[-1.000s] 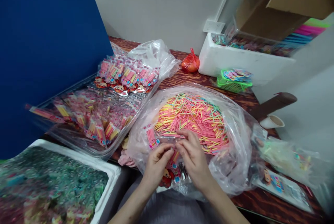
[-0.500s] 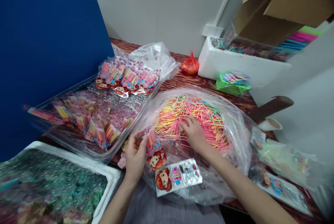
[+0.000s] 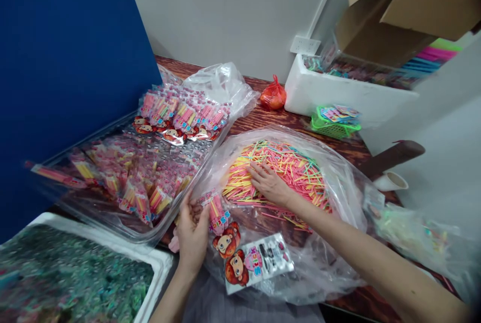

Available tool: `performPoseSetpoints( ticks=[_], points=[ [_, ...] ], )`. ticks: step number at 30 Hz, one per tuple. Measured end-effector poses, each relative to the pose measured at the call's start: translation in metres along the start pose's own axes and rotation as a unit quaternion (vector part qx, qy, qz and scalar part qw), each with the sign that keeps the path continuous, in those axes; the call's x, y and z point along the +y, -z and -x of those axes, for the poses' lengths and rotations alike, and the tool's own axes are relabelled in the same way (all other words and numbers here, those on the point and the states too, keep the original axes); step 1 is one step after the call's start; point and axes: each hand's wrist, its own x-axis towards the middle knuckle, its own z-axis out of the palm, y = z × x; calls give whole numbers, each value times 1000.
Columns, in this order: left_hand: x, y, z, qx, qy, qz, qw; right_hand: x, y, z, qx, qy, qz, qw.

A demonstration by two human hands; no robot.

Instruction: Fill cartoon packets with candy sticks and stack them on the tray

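My left hand (image 3: pixel 192 232) is closed on the edge of a small clear candy packet (image 3: pixel 216 210) holding pink and yellow sticks, with a red-haired cartoon figure at its lower end. My right hand (image 3: pixel 271 185) lies over a pile of thin candy sticks (image 3: pixel 300 177), mostly pink and yellow with some green. Its fingers are stretched out and touch the left part of the pile. Under the pile spreads a clear plastic bag (image 3: pixel 347 202). Flat silver-backed packets (image 3: pixel 266 263) with the same cartoon print lie just in front of the left hand's packet.
At the left, a clear plastic tray (image 3: pixel 150 235) holds many filled packets. A white foam box (image 3: pixel 163 263) stands in front of it. Behind are a red bag (image 3: pixel 273 95), a green basket (image 3: pixel 332 125) and another foam box (image 3: pixel 349 90). A paper cup (image 3: pixel 391 181) lies at the right.
My right hand has moved left across the pile, its fingers now flatter over the sticks. Some sticks have shifted toward the pile's front edge. My left hand still holds the packet.
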Motion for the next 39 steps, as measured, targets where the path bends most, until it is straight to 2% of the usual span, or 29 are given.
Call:
performPoseSetpoints(
  ticks=[3, 7, 12, 14, 16, 18, 21, 24, 26, 28, 30, 33, 34, 35, 36, 37, 38, 39],
  points=[
    [-1, 1, 1, -5, 16, -7, 1000, 2, 6, 0, 11, -11, -19, 1000],
    [0, 3, 5, -20, 4, -19, 1000, 0, 16, -4, 72, -114, -78, 988],
    [5, 6, 13, -58, -34, -72, 995, 12, 20, -14, 192, -268, -197, 923],
    [9, 8, 18, -67, -53, -138, 987, 22, 24, -16, 186, -311, -212, 908],
    [13, 10, 22, -73, -87, -207, 972, 31, 30, -17, 144, -342, -211, 904],
    [18, 10, 26, -75, -125, -254, 956, 34, 36, -16, 89, -341, -204, 914],
    [27, 9, 32, -73, -169, -288, 940, 28, 45, -16, 36, -265, -155, 951],
    [37, 4, 38, -70, -200, -303, 929, 20, 53, -18, 38, -194, -87, 976],
    [42, -1, 40, -72, -216, -302, 926, 18, 60, -20, 55, -208, -93, 972],
    [47, -6, 41, -86, -223, -290, 927, 17, 65, -20, 66, -254, -177, 948],
    [50, -12, 39, -109, -220, -272, 930, 12, 66, -16, 53, -286, -337, 895],
    [51, -25, 29, -151, -195, -244, 938, -3, 54, -3, -8, -291, -583, 758],
    [51, -30, 25, -167, -181, -234, 941, -9, 47, 2, -26, -297, -630, 717],
    [51, -35, 21, -182, -167, -224, 943, -14, 40, 7, -35, -308, -656, 689],
    [50, -40, 18, -195, -155, -213, 945, -19, 34, 11, -41, -322, -667, 671],
    [49, -44, 15, -206, -143, -203, 946, -21, 29, 14, -39, -338, -664, 666],
    [48, -49, 12, -215, -133, -195, 948, -22, 26, 17, -31, -352, -649, 674],
    [48, -52, 10, -220, -124, -188, 949, -22, 24, 18, -18, -362, -623, 693]
  ],
)
